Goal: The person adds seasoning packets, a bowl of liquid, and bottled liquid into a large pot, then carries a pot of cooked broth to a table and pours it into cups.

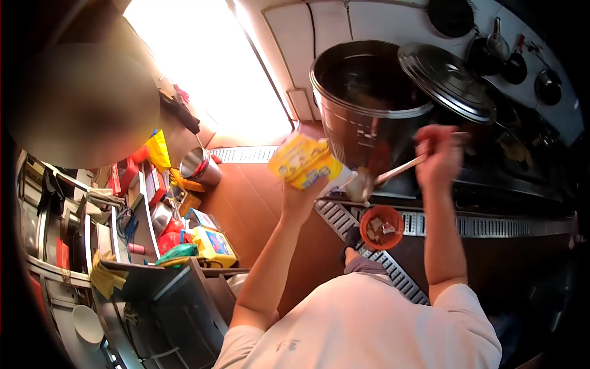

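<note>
My left hand (302, 202) is closed round a yellow and white printed packet (305, 163), held up in front of the big steel pot. My right hand (437, 155), blurred by motion, grips a long pale-handled tool (398, 172). The handle slants down left towards the lower end of the packet, where its tip is too smeared to make out. Just beyond both hands stands the tall steel pot (375, 117), with dark contents inside. Its lid (447, 80) leans tilted at the rim's right side.
On the floor below sits an orange bin (382, 241) with scraps in it, beside a metal drain grate (485, 226). At left are cluttered shelves (144, 215) and a steel bucket (200, 167). Pans (452, 15) hang on the far wall.
</note>
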`<state>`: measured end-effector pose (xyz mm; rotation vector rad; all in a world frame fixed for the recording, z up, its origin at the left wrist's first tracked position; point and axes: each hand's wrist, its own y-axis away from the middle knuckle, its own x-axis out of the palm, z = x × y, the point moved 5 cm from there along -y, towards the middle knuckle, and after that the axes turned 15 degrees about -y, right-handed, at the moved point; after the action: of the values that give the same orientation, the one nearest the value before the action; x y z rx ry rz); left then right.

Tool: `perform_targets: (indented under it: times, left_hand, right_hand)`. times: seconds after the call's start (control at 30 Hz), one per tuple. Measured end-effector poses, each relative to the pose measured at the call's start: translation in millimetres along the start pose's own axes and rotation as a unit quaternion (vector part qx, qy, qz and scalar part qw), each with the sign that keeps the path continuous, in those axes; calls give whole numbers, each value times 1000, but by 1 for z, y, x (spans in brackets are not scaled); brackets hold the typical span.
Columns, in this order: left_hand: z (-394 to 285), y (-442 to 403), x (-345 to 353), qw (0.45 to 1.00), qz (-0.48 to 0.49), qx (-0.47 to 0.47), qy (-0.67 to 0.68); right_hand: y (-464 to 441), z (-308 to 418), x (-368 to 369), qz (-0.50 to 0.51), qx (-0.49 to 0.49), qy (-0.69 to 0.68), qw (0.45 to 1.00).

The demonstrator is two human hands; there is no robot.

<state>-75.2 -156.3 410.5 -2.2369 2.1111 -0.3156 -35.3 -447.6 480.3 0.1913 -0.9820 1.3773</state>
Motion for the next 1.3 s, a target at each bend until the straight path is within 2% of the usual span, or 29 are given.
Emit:
perform_targets:
  times: [0.03, 0.07, 0.1, 0.13, 0.17, 0.2, 0.27, 0.3, 0.33, 0.4, 0.47, 0.53, 0.57, 0.7, 0.8, 0.83, 0.93, 1.23, 1.3]
  left_hand:
    - [-9, -32, 0, 997, 26, 7, -77]
    - [-12, -64, 0, 996, 28, 15, -85]
    - [-16, -96, 2, 991, 23, 39, -128]
    - [-20, -127, 6, 984, 21, 60, -168]
    - [-17, -158, 6, 980, 15, 40, -197]
    - [-7, -192, 6, 979, 29, 44, -199]
    - [16, -252, 5, 972, 53, 53, -224]
    - [0, -267, 14, 945, 47, 46, -321]
    - [4, -290, 17, 945, 58, 42, -319]
    - [12, -332, 24, 887, 68, 88, -449]
    - [20, -364, 30, 865, 83, 127, -478]
    - [29, -387, 37, 778, 114, 118, -607]
    - [38, -399, 39, 782, 136, 128, -594]
    - [42, -421, 62, 678, 183, 193, -686]
    - [42, -430, 68, 654, 251, 189, -688]
    - [46, -434, 71, 650, 252, 233, -678]
    - [52, -445, 75, 628, 287, 225, -688]
    - [48, -461, 80, 616, 301, 256, -682]
    - [48, -463, 79, 616, 302, 256, -681]
  right_hand:
    - [-25, 22, 10, -43, -65, 6, 997]
    - [-45, 37, 14, -88, -132, 11, 987]
    - [-69, 33, 0, -29, -106, 157, 982]
    - [-89, 28, -17, 26, -75, 303, 950]
    - [-100, 9, -26, -40, 40, 245, 968]
    - [-111, -15, -39, -35, 106, 187, 976]
    - [-120, -54, -47, -60, 98, 150, 982]
    - [-126, -71, -52, -85, 105, 140, 981]
    - [-130, -85, -56, -112, 115, 129, 979]
    - [-136, -102, -56, -133, 118, 125, 976]
    - [-138, -112, -56, -129, 102, 135, 977]
    - [-143, -116, -49, -143, 91, 153, 974]
    - [-142, -118, -45, -143, 89, 169, 971]
    - [-148, -134, -41, -166, 78, 195, 963]
    - [-151, -147, -41, -167, 76, 227, 956]
    - [-152, -151, -43, -169, 76, 228, 956]
    - [-153, -162, -47, -177, 65, 228, 955]
    - [-144, -186, -61, -197, 67, 232, 950]
    - [-142, -190, -63, -176, 45, 249, 951]
